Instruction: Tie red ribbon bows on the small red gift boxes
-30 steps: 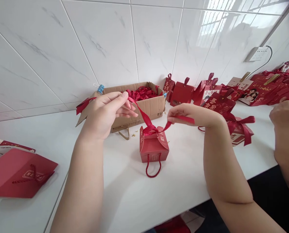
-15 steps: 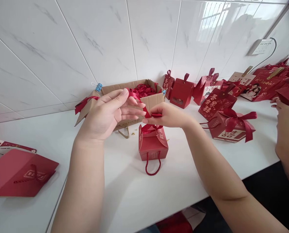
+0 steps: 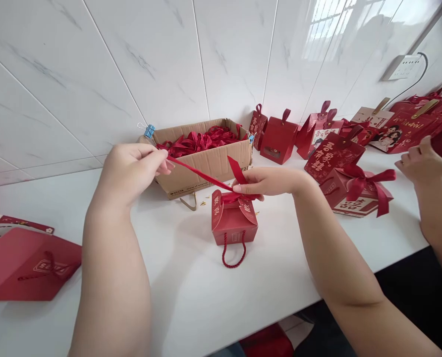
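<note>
A small red gift box [image 3: 234,225] with a twisted cord handle stands on the white table. Red ribbon [image 3: 202,174] is looped over its top. My left hand [image 3: 137,163] pinches one end, and that length runs taut down to the box. Just above the box, my right hand [image 3: 263,181] has its thumb and fingers closed on the ribbon at the knot area. A short ribbon tail sticks up beside those fingers. The exact form of the knot is partly hidden by my right hand.
Behind stands a cardboard box [image 3: 206,166] full of red ribbons, with blue binder clips. Finished-looking red boxes [image 3: 278,141] and a bow-tied box [image 3: 357,193] line the right. A red bag [image 3: 31,267] lies left. Another person's hand [image 3: 425,161] holds a red box at far right.
My left hand has moved left, drawing the ribbon out straight and closing from a spread pose to a pinch. My right hand has shifted slightly right and stays by the box top.
</note>
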{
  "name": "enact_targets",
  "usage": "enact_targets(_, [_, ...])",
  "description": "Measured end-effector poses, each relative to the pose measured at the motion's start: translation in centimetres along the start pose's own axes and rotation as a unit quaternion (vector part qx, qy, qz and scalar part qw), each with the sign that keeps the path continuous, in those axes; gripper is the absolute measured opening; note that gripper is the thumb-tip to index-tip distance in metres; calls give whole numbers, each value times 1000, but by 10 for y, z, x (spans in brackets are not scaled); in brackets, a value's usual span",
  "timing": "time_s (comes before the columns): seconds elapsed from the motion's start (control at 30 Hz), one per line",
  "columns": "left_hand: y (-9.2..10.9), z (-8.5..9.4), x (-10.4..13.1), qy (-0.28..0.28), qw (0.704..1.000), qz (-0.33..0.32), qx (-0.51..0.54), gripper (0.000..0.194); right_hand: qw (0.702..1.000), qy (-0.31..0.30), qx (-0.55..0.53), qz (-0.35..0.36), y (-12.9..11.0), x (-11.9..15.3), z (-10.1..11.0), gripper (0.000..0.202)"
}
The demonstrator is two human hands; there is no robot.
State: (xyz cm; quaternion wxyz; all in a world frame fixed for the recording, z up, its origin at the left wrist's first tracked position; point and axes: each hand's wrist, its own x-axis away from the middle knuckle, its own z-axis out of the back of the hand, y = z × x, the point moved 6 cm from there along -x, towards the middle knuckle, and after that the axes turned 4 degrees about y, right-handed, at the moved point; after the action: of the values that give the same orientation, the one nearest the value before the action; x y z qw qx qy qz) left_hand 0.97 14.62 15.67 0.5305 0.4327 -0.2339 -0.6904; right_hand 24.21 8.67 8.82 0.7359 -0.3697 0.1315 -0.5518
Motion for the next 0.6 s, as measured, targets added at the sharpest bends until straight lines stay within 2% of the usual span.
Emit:
enact_targets(0.13, [-22, 1, -5, -75, 986, 52, -141, 16, 999, 17, -5, -37, 8, 6, 7, 47])
enact_targets(0.27, [-41, 4, -9, -139, 960, 108, -218, 18, 996, 23, -8, -90, 17, 10, 13, 43])
enact_targets(0.37, [-50, 5, -9, -180, 946, 127, -239, 23, 993, 36, -19, -111, 23, 12, 16, 40])
enact_targets(0.5, [-52, 13, -7, -183, 942, 129, -249, 25, 990, 39, -41, -129, 29, 15, 18, 35])
enact_targets(0.6, [-45, 22, -6, -152, 966, 91, -190, 22, 987, 50, -50, -146, 33, 18, 21, 35])
